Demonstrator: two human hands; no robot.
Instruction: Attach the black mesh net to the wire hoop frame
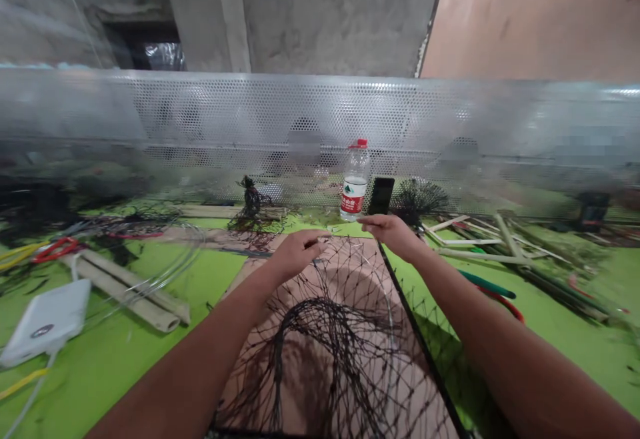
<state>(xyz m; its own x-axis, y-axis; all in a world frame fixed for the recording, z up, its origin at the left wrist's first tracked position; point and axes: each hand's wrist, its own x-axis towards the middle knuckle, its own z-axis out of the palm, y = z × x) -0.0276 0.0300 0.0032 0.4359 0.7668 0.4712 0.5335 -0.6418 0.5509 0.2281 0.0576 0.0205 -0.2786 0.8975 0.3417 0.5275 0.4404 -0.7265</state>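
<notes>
A black net (330,332) is stretched over a brown board (350,272) in front of me, with a bunched dark loop of mesh near the middle. My left hand (295,252) is closed in a pinch on the net's far edge, seemingly on a thin strand. My right hand (393,231) is closed too, gripping the same far edge a little to the right. Both forearms reach over the mesh.
A water bottle (354,182) with a red cap and a dark phone (381,195) stand against a perforated metal panel (320,119). Bamboo sticks (130,292), a white box (45,322), red scissors (55,249) lie left; sticks and red-green pliers (493,292) lie right on the green table (165,279).
</notes>
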